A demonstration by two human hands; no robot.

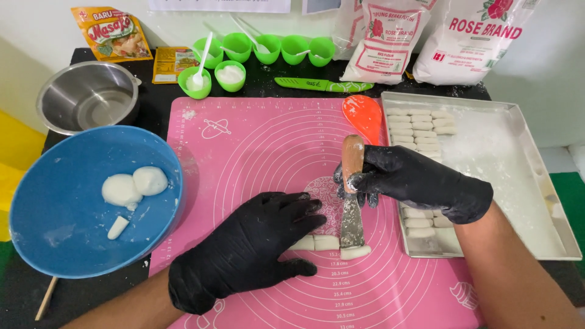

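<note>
At the centre of the frame, the left hand (253, 247), in a black glove, lies flat with fingers spread over a strip of white dough (329, 244) on the pink silicone mat (256, 140), pressing it down rather than gripping it. Just to the right, the right hand (414, 183), also gloved in black, is closed around the wooden handle of a metal scraper (351, 213), whose blade stands nearly upright with its lower edge on the dough strip, between a cut end piece and the rest. The strip lies low in the middle of the frame, partly hidden under the left fingers. At the right, a metal tray (536, 170) dusted with white flour holds rows of small cut dough pieces (420, 131) along its left side. An orange spatula (362, 116) rests on the mat's upper edge, beside the tray. At the left, a blue bowl (67, 225) contains two round dough balls and a small scrap. Above it, in the upper left, sits a steel bowl (88, 97). Along the top stand several small green cups (268, 49), some holding white powder and white spoons, with a green knife (323, 85) below them and white bags (426, 36) in the upper right.
</note>
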